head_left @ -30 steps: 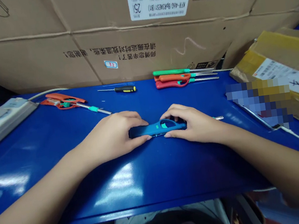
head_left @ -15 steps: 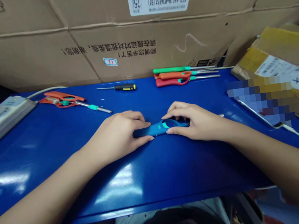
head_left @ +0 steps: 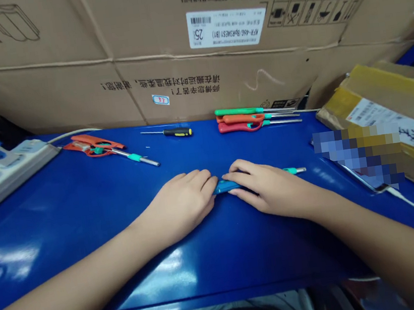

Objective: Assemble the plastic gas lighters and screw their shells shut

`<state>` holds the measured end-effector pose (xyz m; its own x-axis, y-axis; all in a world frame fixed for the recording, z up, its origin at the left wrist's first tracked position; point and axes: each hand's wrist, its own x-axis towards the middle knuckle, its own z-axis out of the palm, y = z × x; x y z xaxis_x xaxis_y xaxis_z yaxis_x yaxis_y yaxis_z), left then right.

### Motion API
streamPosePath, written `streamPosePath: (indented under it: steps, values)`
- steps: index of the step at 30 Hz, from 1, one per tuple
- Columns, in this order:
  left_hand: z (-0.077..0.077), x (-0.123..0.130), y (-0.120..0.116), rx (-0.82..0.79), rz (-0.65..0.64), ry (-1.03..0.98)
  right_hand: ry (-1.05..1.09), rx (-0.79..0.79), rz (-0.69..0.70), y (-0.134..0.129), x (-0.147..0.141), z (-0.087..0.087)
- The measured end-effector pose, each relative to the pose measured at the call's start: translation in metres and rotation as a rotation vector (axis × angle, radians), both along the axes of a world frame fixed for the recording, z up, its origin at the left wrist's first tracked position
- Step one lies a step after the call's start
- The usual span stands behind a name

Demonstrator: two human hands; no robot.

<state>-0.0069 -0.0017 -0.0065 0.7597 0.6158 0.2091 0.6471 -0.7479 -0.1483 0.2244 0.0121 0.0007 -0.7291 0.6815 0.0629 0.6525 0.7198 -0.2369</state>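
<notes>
Blue lighter (head_left: 226, 187) is grasped by left hand (head_left: 178, 204) and right hand (head_left: 272, 189), mostly covered by fingers | is held on blue bench (head_left: 64, 204), centre, nozzle (head_left: 296, 169) pointing right | three lighters (head_left: 242, 118) are laid beyond, well apart

One camera sits on the person's head. It looks forward and down, so we see what the person sees. It is close to the blue table (head_left: 71, 254) and looks across it from the near edge. The left hand (head_left: 178, 207) and right hand (head_left: 268, 190) are near the middle of the view, and big cardboard boxes (head_left: 51, 104) fill the top.
</notes>
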Motion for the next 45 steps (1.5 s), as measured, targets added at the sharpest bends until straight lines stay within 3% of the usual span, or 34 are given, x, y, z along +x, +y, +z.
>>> streamPosePath:
  steps: [5, 10, 19, 28, 34, 40, 45]
  values:
    - [0.007, -0.004, 0.004, -0.291, 0.034, -0.175, 0.028, 0.023, 0.040, 0.003, 0.006, 0.005]
    - [0.007, -0.002, -0.003, -0.413, 0.031, -0.302, 0.132, 0.175, 0.121, 0.002, 0.007, 0.008]
    - [0.007, 0.001, -0.009, -0.461, 0.019, -0.372, 0.160, 0.309, 0.128, -0.003, 0.001, 0.004]
    - [0.011, -0.011, 0.005, -0.356, 0.080, -0.335, 0.281, 0.211, 0.036, 0.021, 0.028, 0.013]
    - [0.010, -0.011, 0.005, -0.314, 0.051, -0.307, 0.205, 0.165, 0.039, 0.022, 0.030, 0.012]
    - [0.011, -0.012, 0.008, -0.350, 0.025, -0.296, 0.116, 0.194, 0.030, 0.023, 0.029, 0.011]
    - [0.010, -0.014, 0.010, -0.390, 0.048, -0.305, 0.154, 0.091, 0.009, 0.023, 0.030, 0.013]
